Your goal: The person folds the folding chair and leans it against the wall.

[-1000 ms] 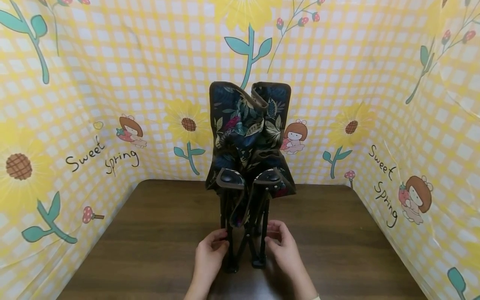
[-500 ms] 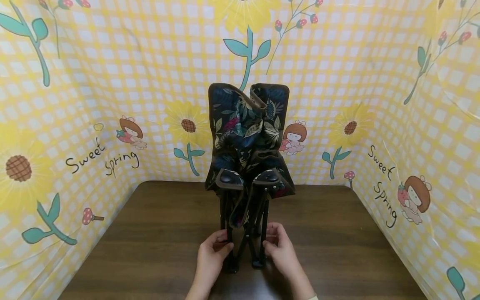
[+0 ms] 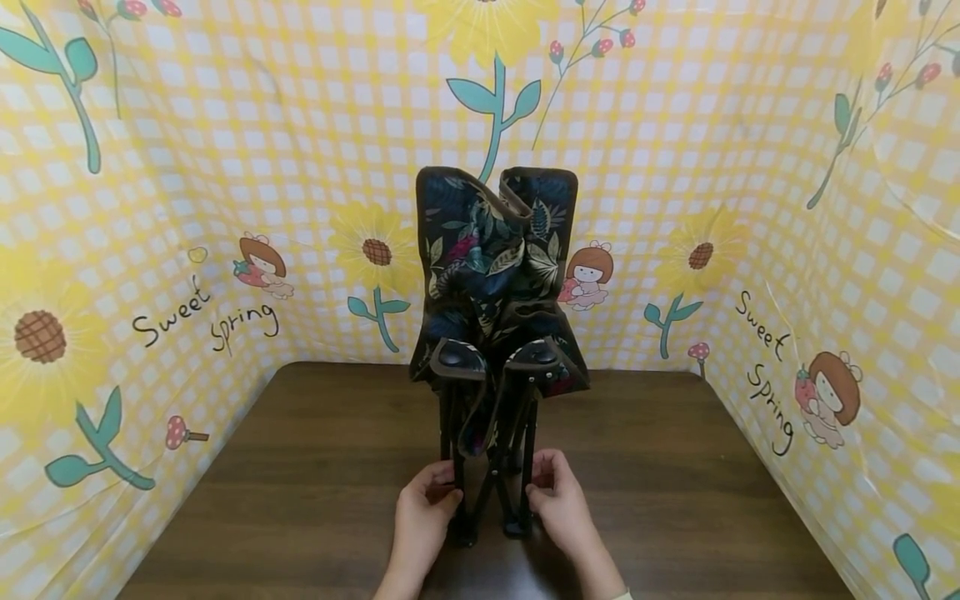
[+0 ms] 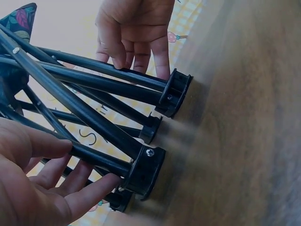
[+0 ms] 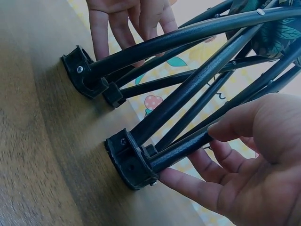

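Observation:
A small folding camp chair (image 3: 491, 258) stands upright, mostly folded, its dark seat fabric printed with leaves and flowers. Its black tube legs (image 4: 94, 84) cross and end in black plastic feet (image 5: 131, 160) on the table. My left hand (image 3: 422, 512) pinches the near left leg low down, thumb on the near side and fingers behind the tube. On the other side, my right hand (image 3: 564, 504) holds the near right leg in the same way, just above its foot. In both wrist views the fingers pass partly out of sight behind the tubes.
The brown wooden table (image 3: 315, 467) extends on both sides of the chair. A yellow checked cloth (image 3: 315, 167) with sunflowers and cartoon girls hangs as walls at the back and on both sides, close behind the chair.
Both hands have shifted slightly inward, and the right thumb has come up against the right leg. The chair keeps its place and its fold.

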### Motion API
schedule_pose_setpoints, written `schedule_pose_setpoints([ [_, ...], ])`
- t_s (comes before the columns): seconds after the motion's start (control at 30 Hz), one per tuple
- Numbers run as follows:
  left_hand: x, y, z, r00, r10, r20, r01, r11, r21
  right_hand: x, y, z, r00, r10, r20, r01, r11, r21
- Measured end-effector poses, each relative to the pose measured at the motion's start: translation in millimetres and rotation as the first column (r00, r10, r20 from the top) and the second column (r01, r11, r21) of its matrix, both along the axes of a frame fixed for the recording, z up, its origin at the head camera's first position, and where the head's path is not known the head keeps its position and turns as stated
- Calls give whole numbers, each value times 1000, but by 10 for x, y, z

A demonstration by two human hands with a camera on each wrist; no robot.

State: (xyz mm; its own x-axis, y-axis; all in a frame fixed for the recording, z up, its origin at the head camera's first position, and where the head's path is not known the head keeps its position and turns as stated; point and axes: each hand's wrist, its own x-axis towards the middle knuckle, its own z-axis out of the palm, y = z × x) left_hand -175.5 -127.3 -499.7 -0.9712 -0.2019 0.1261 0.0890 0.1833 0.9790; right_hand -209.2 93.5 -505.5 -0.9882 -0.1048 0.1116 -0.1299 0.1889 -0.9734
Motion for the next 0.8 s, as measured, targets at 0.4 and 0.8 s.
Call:
schedule_pose_setpoints([
  [0.4, 5, 31, -2, 999, 44, -18, -44, 999, -9, 30, 2, 34, 999, -45, -7, 45, 999, -3],
  [0.8, -34, 78, 14, 994, 83, -67, -92, 987, -133, 6, -53, 12, 998, -70, 2, 70, 997, -26],
])
